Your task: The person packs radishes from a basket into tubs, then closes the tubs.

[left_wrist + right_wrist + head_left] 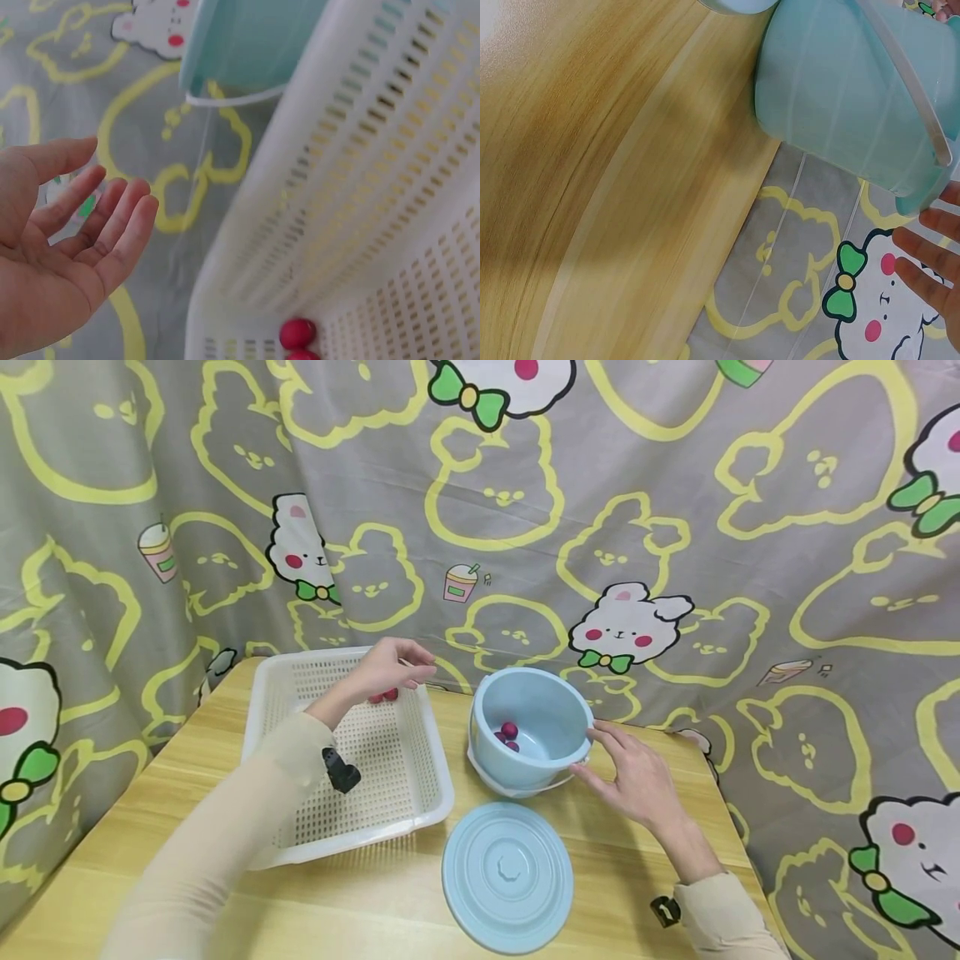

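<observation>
My left hand hovers over the far right of a white perforated basket, fingers loosely bent and nothing in them; the left wrist view shows its palm bare. Small round red things lie in the basket's far corner. To the right stands a light blue bucket, uncovered, its white handle hanging low. Inside it are several small dark red balls. My right hand is at the bucket's right side, with relaxed fingers right at the rim.
A round light blue lid lies flat on the wooden table, in front of the bucket. A grey patterned curtain hangs close behind the table and along its right side. Each wrist wears a black mount.
</observation>
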The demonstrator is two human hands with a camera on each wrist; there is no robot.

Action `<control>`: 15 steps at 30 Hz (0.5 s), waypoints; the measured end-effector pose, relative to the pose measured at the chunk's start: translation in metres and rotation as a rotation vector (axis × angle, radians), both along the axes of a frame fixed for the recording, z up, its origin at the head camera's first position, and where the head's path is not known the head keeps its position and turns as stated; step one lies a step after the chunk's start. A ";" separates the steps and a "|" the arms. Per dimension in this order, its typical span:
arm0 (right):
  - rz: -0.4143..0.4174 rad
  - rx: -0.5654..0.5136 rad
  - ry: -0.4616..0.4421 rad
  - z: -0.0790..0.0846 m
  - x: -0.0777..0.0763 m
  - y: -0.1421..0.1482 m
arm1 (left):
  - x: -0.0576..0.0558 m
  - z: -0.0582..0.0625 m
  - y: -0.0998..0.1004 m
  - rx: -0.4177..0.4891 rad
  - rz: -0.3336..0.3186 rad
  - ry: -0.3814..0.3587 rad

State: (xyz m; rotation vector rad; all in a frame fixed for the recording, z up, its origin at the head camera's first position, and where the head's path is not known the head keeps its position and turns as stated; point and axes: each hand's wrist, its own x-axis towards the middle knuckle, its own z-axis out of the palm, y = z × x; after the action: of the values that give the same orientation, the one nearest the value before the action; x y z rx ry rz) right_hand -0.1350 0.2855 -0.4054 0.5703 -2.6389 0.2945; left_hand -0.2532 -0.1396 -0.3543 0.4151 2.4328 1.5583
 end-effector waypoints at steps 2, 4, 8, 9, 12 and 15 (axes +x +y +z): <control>-0.001 -0.002 0.001 -0.001 0.000 0.000 | -0.004 -0.004 -0.006 -0.007 0.020 -0.004; -0.004 -0.005 0.000 -0.001 0.000 0.000 | -0.006 -0.008 -0.011 -0.018 0.037 -0.002; -0.007 -0.005 -0.004 -0.001 0.001 0.000 | -0.011 -0.015 -0.021 -0.022 0.072 -0.015; -0.008 -0.004 -0.004 -0.001 0.001 0.000 | -0.012 -0.017 -0.023 -0.024 0.082 -0.018; -0.009 -0.003 -0.006 -0.001 0.000 0.000 | -0.015 -0.024 -0.031 -0.030 0.107 -0.029; -0.008 -0.007 -0.007 -0.001 0.000 0.000 | -0.019 -0.030 -0.037 -0.043 0.134 -0.039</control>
State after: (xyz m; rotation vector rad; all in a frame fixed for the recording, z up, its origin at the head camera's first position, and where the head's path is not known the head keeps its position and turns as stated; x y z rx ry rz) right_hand -0.1347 0.2854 -0.4064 0.5567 -2.6454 0.3041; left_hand -0.2718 -0.1770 -0.3847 0.2161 2.5054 1.5460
